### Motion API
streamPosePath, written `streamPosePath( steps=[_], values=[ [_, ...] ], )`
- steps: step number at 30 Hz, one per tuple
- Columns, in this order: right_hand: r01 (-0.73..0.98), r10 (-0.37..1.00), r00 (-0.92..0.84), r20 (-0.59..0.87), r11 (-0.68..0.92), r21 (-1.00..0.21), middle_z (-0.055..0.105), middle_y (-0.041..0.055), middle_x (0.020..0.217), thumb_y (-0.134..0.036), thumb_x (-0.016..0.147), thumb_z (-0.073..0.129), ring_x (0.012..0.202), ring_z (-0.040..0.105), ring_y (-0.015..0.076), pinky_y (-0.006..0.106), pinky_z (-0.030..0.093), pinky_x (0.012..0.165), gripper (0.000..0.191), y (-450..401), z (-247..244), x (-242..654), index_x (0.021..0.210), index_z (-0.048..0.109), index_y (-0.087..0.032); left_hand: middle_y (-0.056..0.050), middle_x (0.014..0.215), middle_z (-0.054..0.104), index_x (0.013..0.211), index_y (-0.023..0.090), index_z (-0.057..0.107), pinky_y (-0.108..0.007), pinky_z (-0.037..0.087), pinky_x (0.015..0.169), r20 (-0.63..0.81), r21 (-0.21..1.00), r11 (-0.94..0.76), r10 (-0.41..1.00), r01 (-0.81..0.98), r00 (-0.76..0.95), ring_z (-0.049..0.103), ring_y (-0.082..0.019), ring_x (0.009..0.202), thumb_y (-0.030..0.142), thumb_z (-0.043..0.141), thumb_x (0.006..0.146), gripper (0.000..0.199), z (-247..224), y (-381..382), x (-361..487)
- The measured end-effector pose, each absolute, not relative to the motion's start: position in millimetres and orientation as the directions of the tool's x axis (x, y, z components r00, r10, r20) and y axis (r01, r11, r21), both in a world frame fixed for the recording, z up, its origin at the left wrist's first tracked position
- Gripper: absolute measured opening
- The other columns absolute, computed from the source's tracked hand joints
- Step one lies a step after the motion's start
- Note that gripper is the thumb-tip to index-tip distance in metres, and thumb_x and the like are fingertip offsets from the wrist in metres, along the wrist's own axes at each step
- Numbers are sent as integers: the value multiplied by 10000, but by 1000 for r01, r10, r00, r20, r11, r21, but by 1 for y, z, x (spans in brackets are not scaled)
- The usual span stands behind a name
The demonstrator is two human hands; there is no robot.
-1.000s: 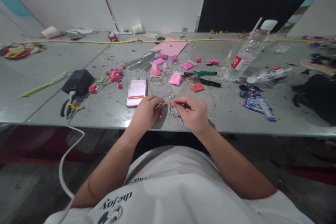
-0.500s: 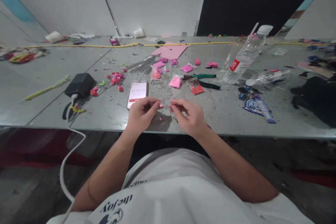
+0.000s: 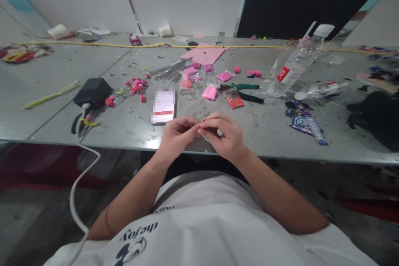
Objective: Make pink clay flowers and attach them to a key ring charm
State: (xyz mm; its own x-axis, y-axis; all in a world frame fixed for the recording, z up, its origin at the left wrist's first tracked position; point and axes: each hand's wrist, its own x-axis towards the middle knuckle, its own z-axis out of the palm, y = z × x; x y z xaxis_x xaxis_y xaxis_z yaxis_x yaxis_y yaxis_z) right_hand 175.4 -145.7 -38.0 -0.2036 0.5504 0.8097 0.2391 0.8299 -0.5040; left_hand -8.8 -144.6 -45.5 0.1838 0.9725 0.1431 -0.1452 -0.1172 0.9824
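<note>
My left hand [image 3: 178, 136] and my right hand [image 3: 225, 136] meet fingertip to fingertip just above the table's front edge. Both are closed in a pinch. A tiny pink-red piece of modelling clay [image 3: 200, 126] is mostly hidden between the fingertips, pinched by the left. A thin wire [image 3: 203, 114] sticks up beside my right fingers, which seem to grip it; its lower part is covered. A phone [image 3: 164, 108] lies just beyond my left hand. Further off lie a bag of pink clay [image 3: 209, 92] and a bag of red clay [image 3: 234, 99].
Green-handled pliers [image 3: 246, 91] lie behind the bags. Small pink clay shapes [image 3: 137, 86] cluster at left, near a black adapter [image 3: 93, 92] with a white cable. Water bottles [image 3: 293, 68] and a blue keychain [image 3: 305, 124] are at right. A yellow cord [image 3: 124, 44] crosses the back.
My hands, slightly apart before, have come together, the left moving right until the fingertips touch. The pink piece at the left fingertips is now mostly covered. The view has shifted slightly.
</note>
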Motion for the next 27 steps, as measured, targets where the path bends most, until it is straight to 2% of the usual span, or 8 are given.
streamPosePath(
  steps=[5,8,15,20,23,27],
  values=[
    [227,486,-208,849,868,-442,760,54,989,-219,1026,720,834,719,156,280,596,638,114,-143,-42,175,1106,789,-261,17,625,616,867,200,799,-219,252,426,132,975,-90,971,-205,201,377,-52,451,538,923,771,373,-46,-142,-8],
    [228,493,-220,842,865,-447,754,62,1006,-217,1032,700,828,716,155,288,607,651,151,-143,-43,176,1140,798,-258,19,609,603,855,196,792,-216,253,428,116,977,-77,975,-200,191,386,-55,453,537,903,791,363,-46,-140,-8],
    [240,545,-204,813,833,-498,774,53,979,-228,1031,675,783,703,148,283,595,623,149,-143,-43,177,1058,819,-259,7,635,643,838,192,767,-217,258,419,108,984,-76,975,-163,194,402,-57,449,532,885,802,362,-46,-140,-9],
    [246,612,-189,768,786,-566,790,35,955,-252,1004,731,724,676,137,285,583,615,82,-144,-42,177,1007,812,-263,15,615,631,806,187,770,-218,265,422,120,982,-86,970,-166,213,397,-51,441,504,906,793,345,-45,-140,-9],
    [192,646,-182,742,763,-617,797,28,937,-262,971,786,753,692,139,275,580,626,25,-144,-41,179,983,807,-259,15,614,639,790,184,779,-215,281,432,159,979,-124,960,-160,232,415,-51,450,451,910,804,298,-45,-140,-10],
    [49,768,-221,601,624,-780,789,26,897,-294,910,838,778,712,147,247,544,573,65,-142,-41,181,924,799,-244,3,616,664,750,183,778,-216,344,474,231,971,-209,947,-117,221,488,-73,505,377,897,821,239,-44,-141,-12]
  ],
)
